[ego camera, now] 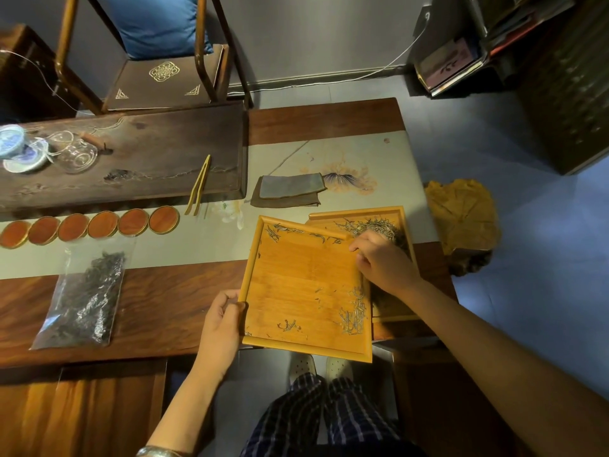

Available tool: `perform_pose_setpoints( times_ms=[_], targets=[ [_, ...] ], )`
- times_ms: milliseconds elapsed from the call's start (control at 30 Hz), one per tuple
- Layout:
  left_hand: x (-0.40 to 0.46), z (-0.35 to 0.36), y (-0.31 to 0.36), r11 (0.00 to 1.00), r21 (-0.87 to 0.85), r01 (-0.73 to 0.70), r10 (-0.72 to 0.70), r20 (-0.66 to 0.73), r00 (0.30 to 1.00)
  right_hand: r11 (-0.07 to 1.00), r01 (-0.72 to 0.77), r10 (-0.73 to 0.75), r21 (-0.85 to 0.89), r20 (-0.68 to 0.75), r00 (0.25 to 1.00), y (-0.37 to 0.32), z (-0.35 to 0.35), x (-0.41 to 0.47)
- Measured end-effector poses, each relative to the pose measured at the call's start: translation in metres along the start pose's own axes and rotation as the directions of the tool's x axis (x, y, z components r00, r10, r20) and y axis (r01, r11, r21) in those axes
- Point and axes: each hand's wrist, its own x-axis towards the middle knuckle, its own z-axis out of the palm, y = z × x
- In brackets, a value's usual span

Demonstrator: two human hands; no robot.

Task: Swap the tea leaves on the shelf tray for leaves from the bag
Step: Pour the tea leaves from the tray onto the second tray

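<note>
Bamboo tray (296,285), tilted and lapping over a second bamboo tray (392,214) at the table's (158,301) right end, is pinched at its near-left corner by the left hand (219,324), thumb on top and fingers curled under the rim. The right hand (384,262) rests on the right rim with fingers bent together — pale tea leaves (354,311) cling to the corners, and a heap (379,225) lies in the tray behind. A clear bag of dark leaves (89,291) lies flat well to the left — no readable writing on it.
</note>
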Motion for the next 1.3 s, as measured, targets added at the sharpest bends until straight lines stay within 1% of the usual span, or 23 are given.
perform_pose_setpoints(
  times_ms=[200,267,333,400,533,633,700,767,867,1000,1100,1167,1233,1300],
  targets=[
    [-0.002,-0.002,-0.001,0.999,-0.024,0.034,-0.034,-0.003,0.999,0.995,-0.096,0.096,0.002,-0.034,0.995,0.012,-0.005,0.01],
    [-0.002,-0.004,-0.002,0.999,-0.017,0.031,-0.031,-0.008,0.999,0.987,-0.158,0.158,0.003,-0.039,0.987,0.015,-0.007,0.014],
    [-0.002,-0.006,-0.002,1.0,-0.013,0.017,-0.018,-0.02,1.0,0.983,-0.182,0.182,0.006,-0.047,0.982,0.015,-0.01,0.016],
    [-0.001,-0.007,-0.002,1.0,-0.006,0.002,-0.003,-0.037,0.999,0.988,-0.148,0.15,0.031,-0.052,0.987,0.01,-0.014,0.015],
    [0.001,-0.007,-0.003,1.0,-0.024,0.006,-0.007,-0.055,0.998,0.999,0.024,-0.022,0.041,-0.063,0.998,-0.003,-0.017,0.01],
    [0.001,-0.007,-0.005,1.0,-0.028,0.011,-0.012,-0.054,0.998,0.991,0.089,-0.074,0.098,-0.151,0.986,-0.013,-0.016,0.014],
    [0.002,-0.008,-0.007,0.999,-0.03,0.022,-0.024,-0.052,0.998,0.984,0.091,-0.062,0.154,-0.182,0.981,-0.018,-0.016,0.03],
    [0.005,-0.009,-0.006,0.999,-0.03,0.028,-0.03,-0.06,0.998,0.982,0.035,-0.008,0.187,-0.141,0.99,-0.02,-0.016,0.062],
    [0.014,-0.007,-0.004,0.999,-0.02,0.029,-0.03,-0.091,0.995,0.984,-0.069,0.074,0.163,-0.029,0.997,-0.019,-0.01,0.12],
    [0.025,-0.007,-0.003,1.0,-0.015,-0.012,0.011,-0.093,0.996,0.993,-0.089,0.083,0.078,0.07,0.994,-0.022,0.009,0.181],
    [0.027,-0.006,-0.006,1.0,-0.021,-0.014,0.012,-0.087,0.996,0.998,-0.06,0.06,-0.007,0.223,0.973,-0.027,0.028,0.208],
    [0.028,-0.006,-0.009,1.0,-0.011,-0.01,0.009,-0.082,0.997,0.996,-0.013,0.038,-0.088,0.295,0.955,-0.028,0.041,0.215],
    [0.028,-0.007,-0.014,1.0,-0.006,-0.006,0.005,-0.079,0.997,0.977,0.055,0.019,-0.208,0.337,0.941,-0.025,0.054,0.218],
    [0.029,-0.008,-0.018,1.0,-0.022,0.001,-0.003,-0.07,0.998,0.957,0.11,-0.008,-0.268,0.355,0.935,-0.02,0.063,0.219]
  ],
)
